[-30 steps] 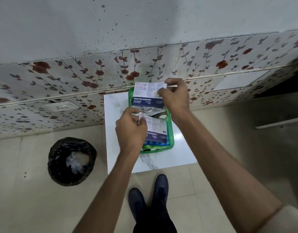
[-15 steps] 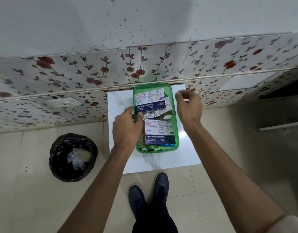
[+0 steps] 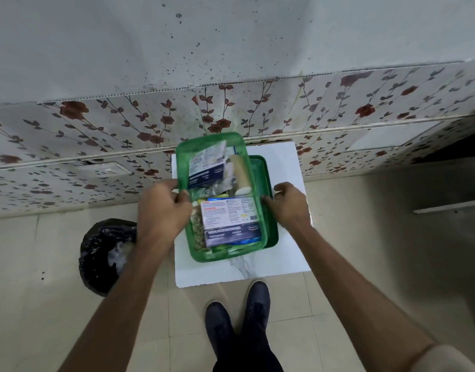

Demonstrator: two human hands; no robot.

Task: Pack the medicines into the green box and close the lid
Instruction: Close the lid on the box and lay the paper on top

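Head cam looks straight down at a small white tabletop (image 3: 280, 167) in the middle of the frame, pushed against a flower-patterned tiled wall. The green box (image 3: 223, 255) is already stuffed: two blue-and-white dressing packs, one lower (image 3: 229, 220) and one upper (image 3: 204, 167), some foil blister strips (image 3: 217, 187) between them and a beige roll (image 3: 240, 173) at the upper right. So the packing part looks pretty much done, no loose medicines left on the tabletop as far as the view shows.

What's left is the lid (image 3: 263, 173). A second green piece sits under and to the right of the box, which is probably it, though hard to be sure. It isn't on yet.

The left hand (image 3: 161, 213) is pinching the box's left rim, and the box looks tilted or lifted a bit. The right hand (image 3: 290, 208) is curled at the right edge of that lower green piece, fingers half closed; can't tell if it actually grips it.

A black bin bag (image 3: 105, 253) sits on the floor at lower left.
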